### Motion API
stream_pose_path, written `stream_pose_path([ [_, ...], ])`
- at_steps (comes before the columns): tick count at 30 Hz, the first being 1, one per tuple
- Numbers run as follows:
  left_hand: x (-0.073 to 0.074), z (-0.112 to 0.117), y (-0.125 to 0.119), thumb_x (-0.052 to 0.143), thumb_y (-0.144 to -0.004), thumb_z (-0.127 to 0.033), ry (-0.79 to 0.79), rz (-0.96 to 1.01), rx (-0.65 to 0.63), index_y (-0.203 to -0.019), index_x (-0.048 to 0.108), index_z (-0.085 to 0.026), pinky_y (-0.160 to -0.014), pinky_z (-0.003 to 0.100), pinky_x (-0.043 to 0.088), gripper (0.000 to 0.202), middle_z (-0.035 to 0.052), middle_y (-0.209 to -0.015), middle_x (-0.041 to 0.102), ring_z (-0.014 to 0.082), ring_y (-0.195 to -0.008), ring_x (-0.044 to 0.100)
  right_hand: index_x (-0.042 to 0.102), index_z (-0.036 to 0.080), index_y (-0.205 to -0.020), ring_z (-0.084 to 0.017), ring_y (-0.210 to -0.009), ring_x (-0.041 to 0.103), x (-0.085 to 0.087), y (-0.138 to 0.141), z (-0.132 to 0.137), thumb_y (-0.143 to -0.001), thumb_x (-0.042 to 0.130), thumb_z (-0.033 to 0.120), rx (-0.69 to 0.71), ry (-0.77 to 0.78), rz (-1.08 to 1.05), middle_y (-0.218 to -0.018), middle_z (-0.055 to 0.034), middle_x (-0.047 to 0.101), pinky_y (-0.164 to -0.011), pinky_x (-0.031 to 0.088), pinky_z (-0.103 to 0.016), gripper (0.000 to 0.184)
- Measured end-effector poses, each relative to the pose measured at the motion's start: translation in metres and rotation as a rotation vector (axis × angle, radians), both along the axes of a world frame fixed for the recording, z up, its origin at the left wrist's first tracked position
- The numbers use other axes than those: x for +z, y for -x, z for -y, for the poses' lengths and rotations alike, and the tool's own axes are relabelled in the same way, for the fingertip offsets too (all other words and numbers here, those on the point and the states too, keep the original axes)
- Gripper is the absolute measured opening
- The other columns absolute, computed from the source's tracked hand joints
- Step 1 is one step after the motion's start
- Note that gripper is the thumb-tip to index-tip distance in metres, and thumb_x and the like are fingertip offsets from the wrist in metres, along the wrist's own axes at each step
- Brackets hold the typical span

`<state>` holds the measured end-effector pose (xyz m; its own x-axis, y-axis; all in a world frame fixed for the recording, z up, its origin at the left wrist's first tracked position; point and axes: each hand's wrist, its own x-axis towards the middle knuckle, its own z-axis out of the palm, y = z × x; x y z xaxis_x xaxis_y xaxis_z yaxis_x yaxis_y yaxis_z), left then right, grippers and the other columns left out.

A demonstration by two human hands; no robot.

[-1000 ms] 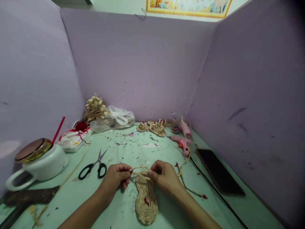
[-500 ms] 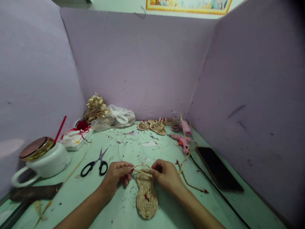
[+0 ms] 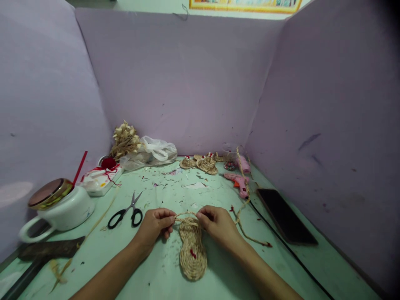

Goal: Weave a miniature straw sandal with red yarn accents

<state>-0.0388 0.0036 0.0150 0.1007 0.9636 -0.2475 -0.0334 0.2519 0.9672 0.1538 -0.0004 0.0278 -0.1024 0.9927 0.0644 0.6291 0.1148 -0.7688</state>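
Observation:
A small woven straw sole [image 3: 193, 266] lies flat on the green table with a red bit of yarn near its rounded near end. Across its far end arches a thin straw cord [image 3: 186, 213]. My left hand [image 3: 156, 227] pinches the cord's left part between thumb and fingertips. On the other side my right hand [image 3: 217, 223] is closed on the cord's right part, close to the sole's edge. Whether the cord is joined to the sole is too small to tell. Black-handled scissors [image 3: 126, 212] lie spread just beyond my left hand.
Right of my hands are a braided cord [image 3: 250, 236], a pink glue gun [image 3: 239, 183] with a black cable, and a phone [image 3: 286, 216]. A white mug [image 3: 68, 208] and a hammer [image 3: 50, 248] sit left. Finished straw slippers [image 3: 206, 165] and a plastic bag [image 3: 156, 152] are at the back.
The cord's arch between my hands looks flatter and lower over the sole's far end. Both hands keep their pinch. The whole view has shifted slightly.

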Motion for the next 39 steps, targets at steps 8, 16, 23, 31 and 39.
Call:
stream_pose_path([
  [8, -0.002, -0.001, 0.0, 0.065, -0.058, -0.024, -0.017, -0.003, -0.026, -0.069, 0.06, -0.009, -0.035, 0.017, 0.032, 0.02, -0.0012, -0.043, 0.053, 0.0062, -0.035, 0.043, 0.066, 0.018, -0.069, -0.014, -0.056, 0.053, -0.002, -0.001, 0.0, -0.072, 0.051, 0.03, 0.006, -0.001, 0.02, -0.06, -0.0016, 0.063, -0.05, 0.033, -0.022, 0.02],
  [16, -0.002, 0.0, 0.0, 0.065, -0.057, -0.027, -0.03, -0.046, -0.022, -0.07, 0.06, -0.008, -0.035, 0.018, 0.032, 0.023, -0.0007, -0.043, 0.053, 0.0067, -0.035, 0.043, 0.067, 0.019, -0.073, -0.015, -0.061, 0.056, 0.0, 0.0, 0.001, -0.072, 0.051, 0.028, 0.034, 0.009, 0.047, -0.066, -0.0021, 0.066, -0.053, 0.035, -0.023, 0.019],
  [23, -0.003, 0.0, 0.0, 0.065, -0.055, -0.025, -0.025, -0.068, -0.033, -0.068, 0.059, -0.009, -0.034, 0.018, 0.031, 0.021, -0.0023, -0.041, 0.052, 0.0061, -0.033, 0.042, 0.066, 0.024, -0.084, -0.016, -0.07, 0.059, 0.015, -0.01, 0.003, -0.073, 0.051, 0.025, 0.11, -0.1, 0.249, -0.077, 0.0001, 0.068, -0.059, 0.036, -0.023, 0.019],
  [31, -0.006, -0.002, -0.003, 0.057, -0.057, -0.019, 0.012, -0.066, -0.025, -0.063, 0.057, -0.011, -0.033, 0.018, 0.03, 0.01, -0.0045, -0.038, 0.05, 0.0056, -0.03, 0.04, 0.066, 0.024, -0.083, -0.018, -0.079, 0.056, 0.018, -0.013, 0.001, -0.076, 0.05, 0.018, 0.072, -0.332, 0.435, -0.082, 0.0002, 0.068, -0.067, 0.038, -0.026, 0.019],
  [39, 0.002, 0.0, -0.005, 0.052, -0.058, -0.011, 0.038, -0.072, -0.024, -0.06, 0.057, -0.011, -0.031, 0.017, 0.027, 0.005, -0.0056, -0.035, 0.047, 0.0052, -0.028, 0.038, 0.065, 0.024, -0.087, -0.019, -0.072, 0.062, 0.029, -0.019, -0.02, -0.08, 0.045, 0.021, 0.056, -0.384, 0.649, -0.086, -0.0002, 0.069, -0.059, 0.04, -0.027, 0.021],
])
